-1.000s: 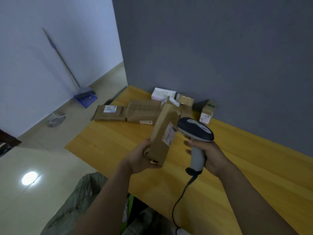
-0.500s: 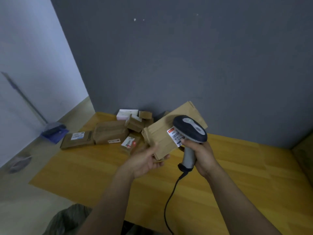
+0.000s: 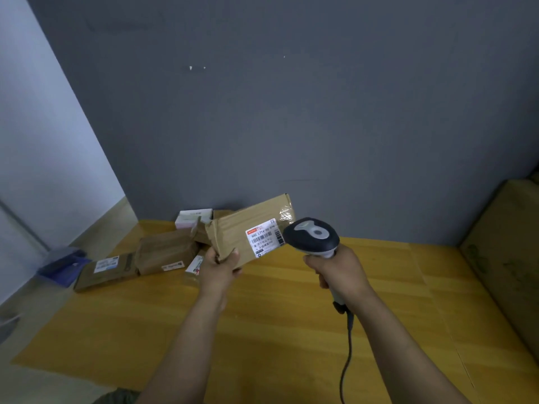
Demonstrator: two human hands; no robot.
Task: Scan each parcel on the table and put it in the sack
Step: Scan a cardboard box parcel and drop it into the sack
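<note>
Gripping a brown parcel (image 3: 248, 231) above the table (image 3: 277, 330), the left hand (image 3: 220, 268) faces its label toward the scanner (image 3: 313, 237) clasped in the right hand (image 3: 339, 271).

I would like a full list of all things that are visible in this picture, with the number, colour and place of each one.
held parcel: one, brown with a white label, lifted above the table
scanner: one, dark head and grey handle, right of the parcel's label
cable: one, dark, hanging below the scanner's handle
parcels on the table: at least four, brown except one white, far left by the grey wall
table: one, yellow wood, centre
large carton: one, brown, right edge
blue object: one, on the floor at left, too blurred to name
left hand: grips the held parcel's lower corner
right hand: grips the scanner's handle
</note>
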